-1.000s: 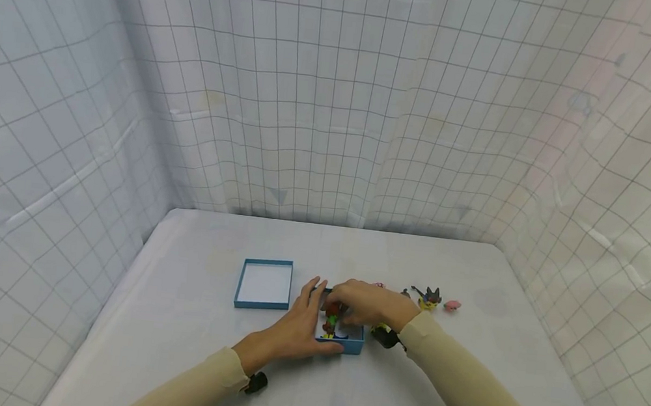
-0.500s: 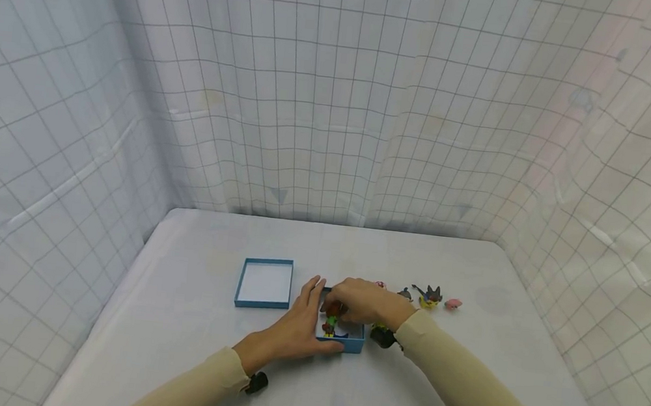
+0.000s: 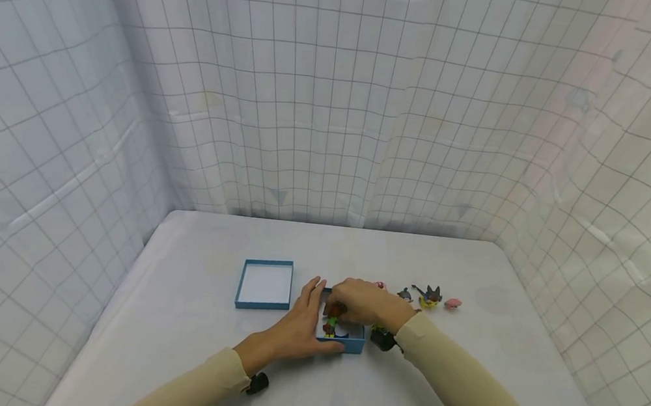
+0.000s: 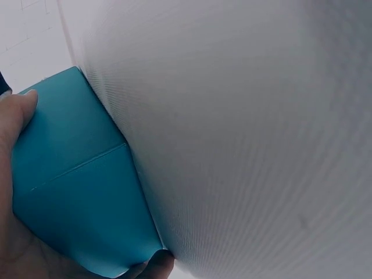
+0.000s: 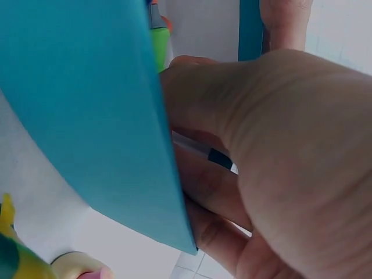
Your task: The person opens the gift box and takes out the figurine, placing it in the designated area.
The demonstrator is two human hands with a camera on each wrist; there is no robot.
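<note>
A small blue open box stands near the table's middle, and a toy figure with a green middle and reddish-brown head lies in it. My left hand holds the box at its corner, thumb along the front wall and fingers on the left side; the left wrist view shows the blue outer walls between thumb and fingers. Reaching over the right wall, my right hand has its curled fingers inside, pinching the figure at its upper end. In the right wrist view the box wall hides most of the fingertips.
Left of the box lies a shallow blue-rimmed tray or lid with a white inside. Several toy figures lie to the right, including a dark-eared one, a grey one and a pink one. Grid-patterned curtains enclose the table.
My right hand's fingers have shifted slightly within the box, and the figure's head has moved a little with them. The left hand and the box have stayed in place.
</note>
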